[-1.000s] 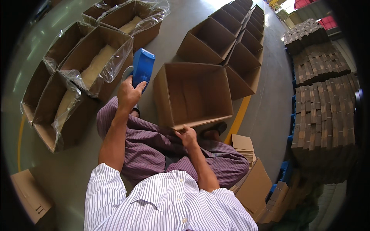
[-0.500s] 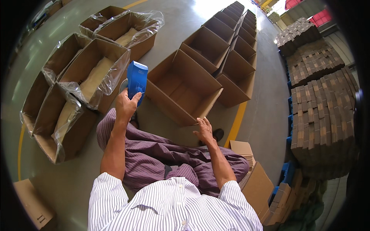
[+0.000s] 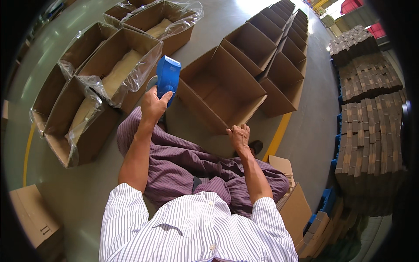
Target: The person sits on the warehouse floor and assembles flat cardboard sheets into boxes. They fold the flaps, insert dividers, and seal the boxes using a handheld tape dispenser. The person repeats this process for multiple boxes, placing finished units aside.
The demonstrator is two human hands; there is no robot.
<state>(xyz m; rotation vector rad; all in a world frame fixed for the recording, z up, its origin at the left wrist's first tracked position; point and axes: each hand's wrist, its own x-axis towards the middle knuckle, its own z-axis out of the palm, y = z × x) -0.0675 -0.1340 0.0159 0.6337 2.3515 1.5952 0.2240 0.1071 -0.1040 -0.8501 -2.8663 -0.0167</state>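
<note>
left hand (image 3: 157, 105): blue tape dispenser (image 3: 168, 76) is gripped
right hand (image 3: 239, 137): open carton (image 3: 224, 94) is held by its near corner, mid-frame

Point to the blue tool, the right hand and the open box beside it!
Blue handheld tool (image 3: 168, 76): head view, on its blue body.
Right hand (image 3: 239, 136): head view, on its back.
Open cardboard box (image 3: 238, 79): head view, on its inside wall.

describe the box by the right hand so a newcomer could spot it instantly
Find the double row of open boxes stretching into the distance. Go to the near end of its left line. The box there looks the largest, and among its neighbours it alone has the right hand at its near corner.
</note>
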